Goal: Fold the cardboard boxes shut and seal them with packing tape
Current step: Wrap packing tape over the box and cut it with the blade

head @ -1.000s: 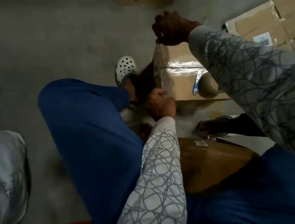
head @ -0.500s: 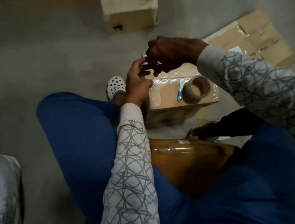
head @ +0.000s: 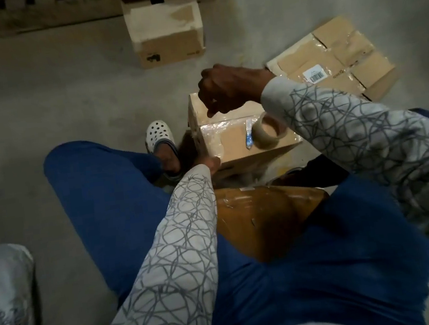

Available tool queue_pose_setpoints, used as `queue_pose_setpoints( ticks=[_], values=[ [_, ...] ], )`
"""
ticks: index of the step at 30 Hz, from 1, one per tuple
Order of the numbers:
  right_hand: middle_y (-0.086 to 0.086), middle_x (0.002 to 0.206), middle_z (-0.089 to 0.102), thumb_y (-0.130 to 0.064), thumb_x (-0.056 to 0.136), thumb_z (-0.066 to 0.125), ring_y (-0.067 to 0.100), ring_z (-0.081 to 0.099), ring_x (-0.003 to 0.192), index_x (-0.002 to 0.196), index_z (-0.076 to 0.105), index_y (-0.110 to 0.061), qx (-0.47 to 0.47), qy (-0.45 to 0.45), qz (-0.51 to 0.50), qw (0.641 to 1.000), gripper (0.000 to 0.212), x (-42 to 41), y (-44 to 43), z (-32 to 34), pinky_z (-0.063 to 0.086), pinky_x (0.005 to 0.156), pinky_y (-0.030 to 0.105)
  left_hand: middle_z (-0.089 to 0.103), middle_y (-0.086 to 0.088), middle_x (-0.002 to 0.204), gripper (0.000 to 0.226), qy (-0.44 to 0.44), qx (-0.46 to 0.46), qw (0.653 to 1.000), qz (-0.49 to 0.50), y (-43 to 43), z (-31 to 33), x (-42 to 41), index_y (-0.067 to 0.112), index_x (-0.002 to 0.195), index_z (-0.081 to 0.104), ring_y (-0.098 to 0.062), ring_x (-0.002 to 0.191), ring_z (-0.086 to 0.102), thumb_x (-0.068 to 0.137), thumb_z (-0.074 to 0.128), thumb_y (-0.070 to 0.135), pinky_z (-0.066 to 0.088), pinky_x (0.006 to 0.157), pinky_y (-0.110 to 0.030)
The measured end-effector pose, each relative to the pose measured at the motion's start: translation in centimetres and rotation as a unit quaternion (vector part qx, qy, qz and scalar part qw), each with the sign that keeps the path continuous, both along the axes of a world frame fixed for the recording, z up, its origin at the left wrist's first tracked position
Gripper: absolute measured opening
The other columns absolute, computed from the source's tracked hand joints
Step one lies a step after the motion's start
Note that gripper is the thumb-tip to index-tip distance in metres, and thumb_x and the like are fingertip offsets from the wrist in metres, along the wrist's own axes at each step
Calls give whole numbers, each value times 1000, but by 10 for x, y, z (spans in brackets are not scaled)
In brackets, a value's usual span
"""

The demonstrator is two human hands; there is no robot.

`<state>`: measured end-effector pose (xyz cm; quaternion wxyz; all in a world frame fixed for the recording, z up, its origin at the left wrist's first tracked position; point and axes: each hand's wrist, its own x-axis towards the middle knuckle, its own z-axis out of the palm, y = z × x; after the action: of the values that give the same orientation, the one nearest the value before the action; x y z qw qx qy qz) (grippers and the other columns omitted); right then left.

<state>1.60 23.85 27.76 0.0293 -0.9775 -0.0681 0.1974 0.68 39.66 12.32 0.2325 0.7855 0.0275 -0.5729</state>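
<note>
A small cardboard box [head: 234, 138] stands on the floor between my legs, its top closed and shiny clear tape across its near left part. On its top lie a roll of clear packing tape [head: 268, 132] and a small blue cutter [head: 249, 134]. My right hand [head: 229, 88] hovers over the far left of the top with its fingers curled downward; I cannot tell whether it pinches tape. My left hand [head: 212, 162] is at the box's near left corner, mostly hidden by its sleeve.
A taped brown box [head: 262, 215] lies against my lap. Another closed box [head: 166, 34] stands farther off on the concrete floor, with a flattened taped carton [head: 330, 61] to the right. A grey sack [head: 8, 306] is at the left edge and my white shoe [head: 158, 134] beside the box.
Half a second ago both hands met at the box's far left corner. Since then my left hand has dropped to the near left corner, while my right hand stays over the top.
</note>
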Motion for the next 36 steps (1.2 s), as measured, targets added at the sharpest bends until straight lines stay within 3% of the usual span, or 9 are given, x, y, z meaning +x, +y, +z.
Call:
queue_pose_setpoints(
  ticks=[3,7,11,15,17,21,26,30,36],
  values=[
    [11,103,71,-36,95,70,29,55,101,101,74,-11,23,-16,-2,1000,26,0,4,-2,39,75,35,56,-19,133,35,48,-56,981,179,-4,-3,-3,6,140,42,-40,115,65,106,39,18,62,62,-35],
    [9,100,69,-31,94,72,20,48,93,98,72,-13,63,-42,0,997,19,3,1,7,42,75,37,60,-9,89,34,16,-44,968,247,-6,-31,6,3,129,50,-26,68,64,105,40,25,44,31,-22],
    [6,99,62,-29,96,68,20,45,93,98,68,-12,66,-55,6,996,18,2,-9,13,42,76,38,57,-7,115,44,-58,-65,959,270,1,-3,14,-1,146,44,-21,78,64,106,39,18,43,38,-13],
    [6,101,62,-29,97,68,17,41,93,100,68,-12,71,-55,1,996,17,-6,-18,12,40,77,37,55,-14,141,41,-136,-184,836,499,-4,54,38,5,145,46,-29,126,56,106,40,18,49,93,-33],
    [9,102,64,-28,97,67,19,43,93,102,69,-11,68,-56,6,996,18,-10,-17,12,37,76,36,63,-11,132,36,-112,-342,838,409,-9,93,38,15,132,61,-26,121,59,99,46,19,46,97,-36],
    [11,103,63,-24,96,63,30,51,98,106,68,-8,49,-66,14,997,19,-20,-11,22,36,75,36,72,-19,112,42,4,-471,845,253,-3,105,35,7,128,62,-33,100,69,88,50,10,52,97,-44],
    [9,103,65,-22,95,68,25,50,97,103,69,-12,44,-57,1,997,13,-35,-9,35,45,77,42,71,-19,110,42,-139,-391,903,112,4,95,13,-5,124,62,-16,91,70,86,55,-19,57,86,-24],
    [7,103,65,-26,97,68,18,49,92,103,69,-12,60,-40,-21,997,16,-43,-7,34,40,74,35,72,5,113,26,-245,-266,932,13,9,85,8,16,113,74,-4,99,63,93,65,3,45,88,-18],
    [3,100,57,-19,97,66,27,57,98,98,66,-13,101,-78,-66,990,7,-46,-8,43,51,80,43,70,10,109,18,-291,-180,938,-54,13,69,8,20,110,76,-5,98,57,95,68,16,39,82,-18]
  ],
)
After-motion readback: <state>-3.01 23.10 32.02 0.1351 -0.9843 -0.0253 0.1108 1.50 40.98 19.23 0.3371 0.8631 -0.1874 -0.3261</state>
